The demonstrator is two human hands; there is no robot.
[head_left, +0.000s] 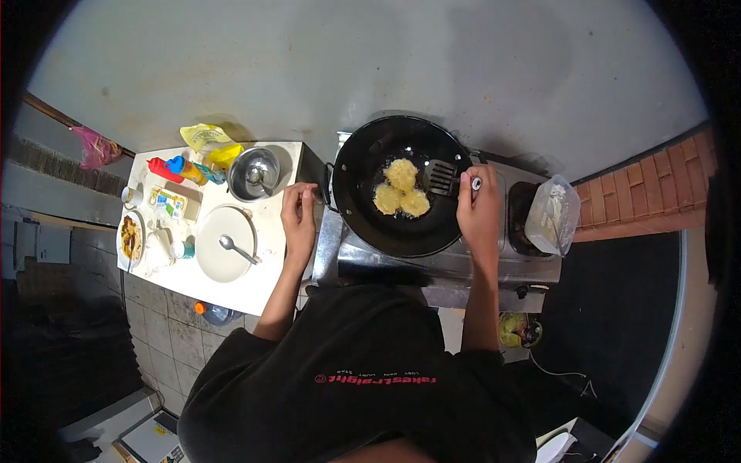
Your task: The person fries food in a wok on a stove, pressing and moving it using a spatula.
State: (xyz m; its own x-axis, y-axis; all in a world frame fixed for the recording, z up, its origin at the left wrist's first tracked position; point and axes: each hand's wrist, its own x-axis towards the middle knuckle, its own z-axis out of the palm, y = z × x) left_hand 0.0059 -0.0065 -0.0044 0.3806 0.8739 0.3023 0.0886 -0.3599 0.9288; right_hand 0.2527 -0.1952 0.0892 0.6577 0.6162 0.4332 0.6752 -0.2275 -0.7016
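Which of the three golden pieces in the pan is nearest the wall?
The back piece; the left piece and right piece lie side by side, farther from the wall.

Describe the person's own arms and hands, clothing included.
The left hand and right hand are ungloved, and the forearms are bare. Short, loose black sleeves belong to a black T-shirt with red lettering and smaller pale lettering.

Glare whitens the table [231, 295], soft shadows dim the grey wall [370, 69], and wide-angle distortion bends the black-rimmed edges.
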